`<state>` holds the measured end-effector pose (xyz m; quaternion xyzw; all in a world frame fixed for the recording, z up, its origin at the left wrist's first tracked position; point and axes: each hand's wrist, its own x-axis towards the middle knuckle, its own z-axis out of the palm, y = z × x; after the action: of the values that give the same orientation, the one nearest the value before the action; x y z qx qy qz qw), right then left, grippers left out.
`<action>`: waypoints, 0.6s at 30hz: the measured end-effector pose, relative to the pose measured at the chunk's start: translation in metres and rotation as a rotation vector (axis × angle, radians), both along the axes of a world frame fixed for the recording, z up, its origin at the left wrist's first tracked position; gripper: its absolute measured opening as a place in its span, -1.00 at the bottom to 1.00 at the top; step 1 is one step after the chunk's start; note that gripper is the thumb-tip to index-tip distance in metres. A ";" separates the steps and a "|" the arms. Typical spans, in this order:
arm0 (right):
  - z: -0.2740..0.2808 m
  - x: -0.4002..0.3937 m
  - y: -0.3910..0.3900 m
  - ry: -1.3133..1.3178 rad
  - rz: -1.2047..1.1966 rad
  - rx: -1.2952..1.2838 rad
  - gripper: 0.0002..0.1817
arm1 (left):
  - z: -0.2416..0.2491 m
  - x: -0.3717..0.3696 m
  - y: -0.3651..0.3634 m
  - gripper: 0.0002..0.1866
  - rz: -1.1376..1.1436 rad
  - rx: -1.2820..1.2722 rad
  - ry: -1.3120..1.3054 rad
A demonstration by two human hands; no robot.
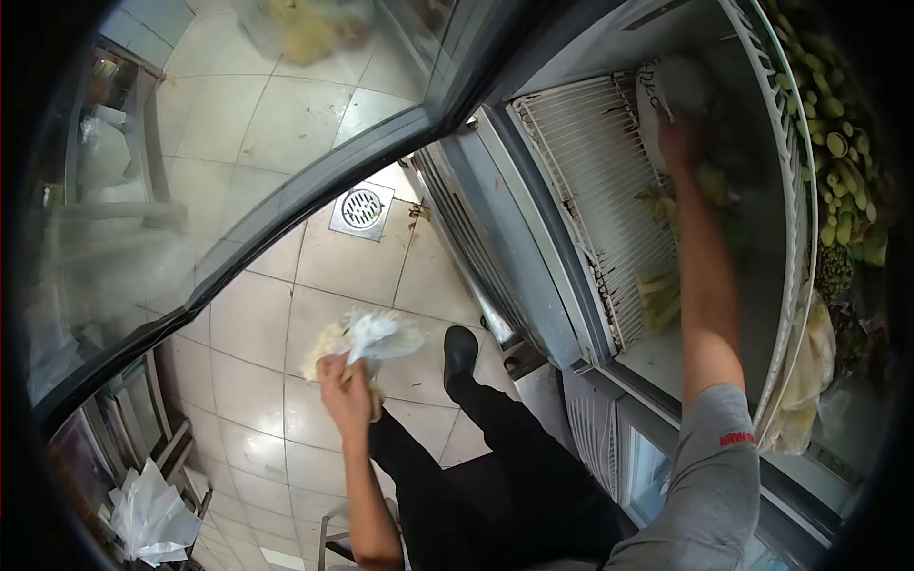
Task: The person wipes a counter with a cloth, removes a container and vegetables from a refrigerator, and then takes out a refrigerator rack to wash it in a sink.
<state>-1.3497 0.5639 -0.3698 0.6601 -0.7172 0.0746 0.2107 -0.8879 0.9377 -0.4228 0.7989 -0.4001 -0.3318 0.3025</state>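
My left hand is closed round the gathered neck of a clear plastic bag with pale yellow food in it, held over the tiled floor. My right hand reaches deep into an open refrigerator, its fingers closed at a white plastic bag with dark writing. Shadow blurs the fingertips there. This bag rests at the back of a white wire shelf. Below my right forearm, yellow-green leafy vegetables lie inside the refrigerator.
The refrigerator's glass door stands open on the left. Green vegetables and bagged produce sit on an upper wire shelf at right. A floor drain lies near the refrigerator's base. White plastic bags hang at lower left.
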 end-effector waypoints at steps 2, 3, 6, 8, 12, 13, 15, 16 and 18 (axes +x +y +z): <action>0.005 0.021 0.007 -0.046 -0.091 0.026 -0.51 | -0.006 0.022 0.025 -0.84 0.075 0.048 0.013; 0.004 0.021 0.010 -0.048 -0.093 0.026 -0.51 | -0.004 0.031 0.034 -0.84 0.073 0.047 0.011; 0.010 0.031 0.026 -0.318 0.022 -0.122 -0.56 | 0.004 0.049 0.053 -0.85 0.093 0.085 0.045; 0.049 0.077 0.055 -0.530 0.054 0.083 -0.60 | 0.014 0.058 0.056 -0.84 0.021 0.117 -0.013; 0.050 0.003 -0.002 -0.617 0.314 -0.444 -0.53 | 0.027 0.067 0.057 -0.88 -0.039 0.132 -0.029; 0.028 -0.046 -0.025 -0.415 0.513 -0.660 -0.55 | 0.027 0.068 0.060 -0.88 -0.035 0.122 -0.028; 0.020 -0.065 -0.024 -0.355 0.431 -0.525 -0.56 | 0.024 0.067 0.066 -0.87 -0.037 0.123 0.037; 0.020 -0.070 -0.021 -0.297 0.340 -0.387 -0.56 | 0.022 0.065 0.068 -0.88 -0.043 0.105 0.023; 0.016 -0.077 -0.006 -0.179 0.148 -0.104 -0.56 | 0.017 0.062 0.071 -0.88 -0.031 0.093 0.020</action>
<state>-1.4270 0.5574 -0.3535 0.6900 -0.6777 0.1859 0.1736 -0.8263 1.0091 -0.4053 0.8026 -0.3934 -0.3626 0.2639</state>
